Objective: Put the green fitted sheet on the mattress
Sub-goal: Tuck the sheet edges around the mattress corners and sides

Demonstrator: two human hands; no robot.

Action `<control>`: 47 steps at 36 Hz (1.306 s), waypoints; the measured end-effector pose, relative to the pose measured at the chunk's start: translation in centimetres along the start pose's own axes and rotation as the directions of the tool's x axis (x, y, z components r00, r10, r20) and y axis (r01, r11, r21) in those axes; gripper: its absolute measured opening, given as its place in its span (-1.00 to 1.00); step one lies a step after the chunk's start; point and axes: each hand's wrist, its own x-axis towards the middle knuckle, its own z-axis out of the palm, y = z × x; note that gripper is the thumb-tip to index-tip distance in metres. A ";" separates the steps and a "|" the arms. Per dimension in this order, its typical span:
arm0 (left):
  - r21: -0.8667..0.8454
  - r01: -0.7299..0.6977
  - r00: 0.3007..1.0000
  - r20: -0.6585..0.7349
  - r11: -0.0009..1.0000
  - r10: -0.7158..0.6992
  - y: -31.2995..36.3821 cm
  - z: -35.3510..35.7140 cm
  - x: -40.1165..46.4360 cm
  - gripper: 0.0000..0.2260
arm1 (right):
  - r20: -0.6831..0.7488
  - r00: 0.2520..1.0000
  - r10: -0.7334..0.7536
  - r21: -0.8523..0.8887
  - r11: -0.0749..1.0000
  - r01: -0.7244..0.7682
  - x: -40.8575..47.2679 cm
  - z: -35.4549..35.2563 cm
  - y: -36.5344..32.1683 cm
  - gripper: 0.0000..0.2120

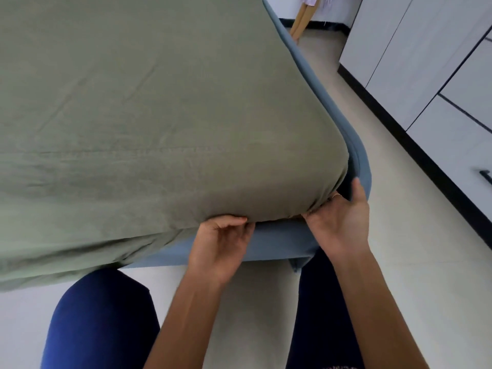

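Note:
The green fitted sheet (149, 115) covers the top of the mattress and wraps down over its near right corner. The mattress itself is hidden under the sheet. My left hand (222, 245) pinches the sheet's gathered lower hem just left of the corner. At the corner itself, my right hand (339, 222) has its fingers tucked under the hem, with the thumb resting against the blue bed frame (279, 243). To the left, the sheet's edge hangs loose below the frame.
White cabinet doors with a black plinth (415, 83) run along the right, with a strip of pale tiled floor (372, 161) between them and the bed. A wooden stand leg (299, 21) is at the far end. My knees in dark blue trousers (101, 320) are below the bed.

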 end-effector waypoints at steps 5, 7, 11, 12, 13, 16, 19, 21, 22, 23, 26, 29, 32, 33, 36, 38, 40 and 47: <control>0.193 0.044 0.982 -0.188 0.980 -0.007 2.1 -2.1 -4.0 -0.74 | 0.091 0.994 0.052 0.064 0.996 -0.058 1.4 0.9 -0.4 -0.54; 0.171 -0.041 0.960 -0.265 0.984 0.086 3.1 -3.1 -5.1 -0.71 | 0.102 0.993 0.056 0.093 0.994 -0.065 1.8 0.8 -0.4 -0.54; 0.094 -0.143 0.916 -0.364 0.985 0.168 4.6 -4.2 -6.1 -0.72 | 0.090 0.993 0.077 0.156 0.984 -0.090 2.6 0.0 -0.3 -0.50; 0.098 -0.151 0.908 -0.379 0.984 0.177 4.7 -4.3 -6.2 -0.70 | 0.068 0.994 0.089 0.158 0.982 -0.098 2.6 -0.1 -0.4 -0.54; 0.105 -0.162 0.900 -0.392 0.981 0.191 4.7 -4.0 -6.4 -0.69 | 0.052 0.995 0.087 0.157 0.983 -0.094 2.5 -0.2 -0.4 -0.57; 0.122 -0.208 0.874 -0.423 0.970 0.241 4.2 -3.5 -5.9 -0.67 | 0.025 1.000 0.008 0.066 0.998 -0.010 0.9 -0.5 -0.1 -0.65; 0.111 -0.255 0.846 -0.456 0.960 0.278 3.5 -3.5 -5.4 -0.65 | -0.163 0.984 -0.073 -0.065 0.996 0.063 -2.5 -1.3 1.6 -0.80; 0.100 -0.265 0.837 -0.469 0.959 0.281 3.2 -3.7 -5.2 -0.64 | -0.231 0.971 -0.054 -0.120 0.992 0.027 -4.2 -1.6 3.4 -0.80; 0.097 -0.276 0.827 -0.483 0.956 0.287 3.1 -3.9 -5.2 -0.64 | -0.236 0.972 -0.013 -0.163 0.986 -0.027 -4.8 -1.5 4.7 -0.81; 0.094 -0.270 0.833 -0.476 0.958 0.282 3.1 -3.8 -5.1 -0.64 | -0.225 0.974 0.022 -0.212 0.975 -0.071 -5.5 -1.3 6.0 -0.80; 0.077 -0.279 0.827 -0.488 0.957 0.280 3.3 -3.7 -4.8 -0.67 | -0.047 0.979 0.198 -0.322 0.925 -0.203 -6.6 -0.3 9.2 -0.77; 0.057 -0.284 0.826 -0.492 0.957 0.275 3.6 -3.4 -4.7 -0.66 | 0.088 0.939 0.332 -0.432 0.862 -0.264 -6.1 0.9 11.2 -0.75; 0.042 -0.290 0.822 -0.500 0.956 0.271 3.1 -3.4 -4.7 -0.67 | 0.126 0.894 0.430 -0.463 0.823 -0.331 -5.3 2.3 12.3 -0.76; 0.029 -0.296 0.816 -0.513 0.955 0.268 2.8 -3.5 -4.7 -0.69 | 0.124 0.889 0.441 -0.457 0.821 -0.343 -5.1 2.7 12.5 -0.76; -0.066 -0.325 0.780 -0.583 0.944 0.228 2.5 -4.1 -4.8 -0.65 | 0.095 0.903 0.420 -0.435 0.833 -0.342 -5.2 3.2 13.0 -0.76; -0.109 -0.344 0.771 -0.600 0.933 0.214 2.8 -4.5 -4.8 -0.60 | 0.107 0.909 0.402 -0.453 0.834 -0.315 -5.3 3.4 13.5 -0.76; -0.118 -0.353 0.781 -0.584 0.928 0.223 3.4 -4.8 -4.8 -0.58 | 0.139 0.913 0.383 -0.450 0.846 -0.286 -5.5 3.6 14.1 -0.71; -0.094 -0.330 0.825 -0.512 0.939 0.238 6.0 -4.9 -5.1 -0.71 | 0.196 0.939 0.281 -0.317 0.925 -0.211 -6.0 4.0 16.4 -0.64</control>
